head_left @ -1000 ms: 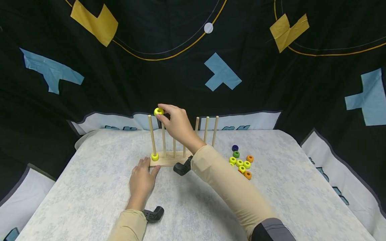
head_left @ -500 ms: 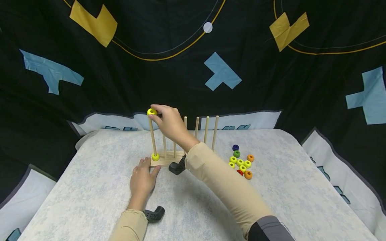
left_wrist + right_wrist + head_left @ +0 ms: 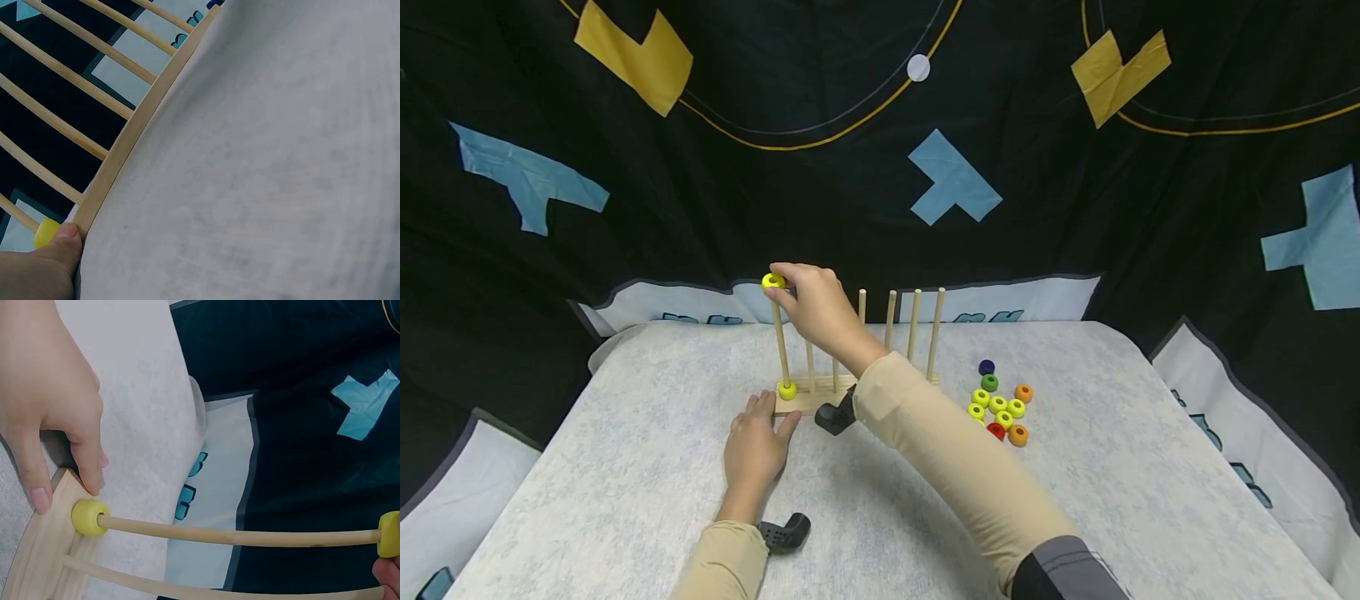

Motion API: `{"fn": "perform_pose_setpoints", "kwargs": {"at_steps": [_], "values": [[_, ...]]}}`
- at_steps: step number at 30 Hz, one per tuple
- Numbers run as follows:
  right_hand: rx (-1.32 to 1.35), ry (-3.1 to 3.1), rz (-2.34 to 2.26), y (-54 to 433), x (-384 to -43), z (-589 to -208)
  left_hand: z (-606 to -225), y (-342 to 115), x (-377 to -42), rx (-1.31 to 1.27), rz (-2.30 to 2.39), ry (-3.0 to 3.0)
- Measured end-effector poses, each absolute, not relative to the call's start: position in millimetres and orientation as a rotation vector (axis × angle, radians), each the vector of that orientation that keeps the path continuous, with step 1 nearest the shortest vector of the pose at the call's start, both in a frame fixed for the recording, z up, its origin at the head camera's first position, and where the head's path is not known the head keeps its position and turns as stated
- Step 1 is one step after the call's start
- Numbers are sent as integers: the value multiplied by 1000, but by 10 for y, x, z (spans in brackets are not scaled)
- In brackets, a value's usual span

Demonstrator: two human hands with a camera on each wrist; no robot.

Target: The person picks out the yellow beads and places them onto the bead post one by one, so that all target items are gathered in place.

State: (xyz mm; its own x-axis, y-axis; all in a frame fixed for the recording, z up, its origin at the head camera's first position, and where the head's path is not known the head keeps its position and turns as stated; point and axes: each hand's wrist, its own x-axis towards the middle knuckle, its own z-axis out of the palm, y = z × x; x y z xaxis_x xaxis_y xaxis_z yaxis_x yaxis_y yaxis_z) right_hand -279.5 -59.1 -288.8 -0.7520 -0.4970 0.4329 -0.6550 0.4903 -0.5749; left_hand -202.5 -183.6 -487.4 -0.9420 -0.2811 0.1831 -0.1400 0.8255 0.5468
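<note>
The right hand (image 3: 820, 308) has its grip pinched on a yellow bead (image 3: 766, 285) at the leftmost peg's (image 3: 780, 337) tip. A second bead (image 3: 787, 390) rings that peg's foot; the left hand (image 3: 754, 446) holds the wooden base (image 3: 808, 403), loose beads (image 3: 997, 404) well apart on the desk (image 3: 647, 417).

Right hand (image 3: 389, 576), upper bead (image 3: 389, 535) cut by right wrist view's edge; head view: sleeve (image 3: 951, 462) partly hides base (image 3: 808, 403).

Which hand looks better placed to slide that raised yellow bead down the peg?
Probably the right hand: it pinches the raised yellow bead atop the peg, while the left hand holds the wooden base.
</note>
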Motion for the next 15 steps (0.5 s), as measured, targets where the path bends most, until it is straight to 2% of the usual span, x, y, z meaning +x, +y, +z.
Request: {"fn": "perform_pose_setpoints", "kwargs": {"at_steps": [15], "values": [[1023, -2528, 1011, -601, -2832, -2892, -4881, -1839, -2031, 313, -793, -2748]]}}
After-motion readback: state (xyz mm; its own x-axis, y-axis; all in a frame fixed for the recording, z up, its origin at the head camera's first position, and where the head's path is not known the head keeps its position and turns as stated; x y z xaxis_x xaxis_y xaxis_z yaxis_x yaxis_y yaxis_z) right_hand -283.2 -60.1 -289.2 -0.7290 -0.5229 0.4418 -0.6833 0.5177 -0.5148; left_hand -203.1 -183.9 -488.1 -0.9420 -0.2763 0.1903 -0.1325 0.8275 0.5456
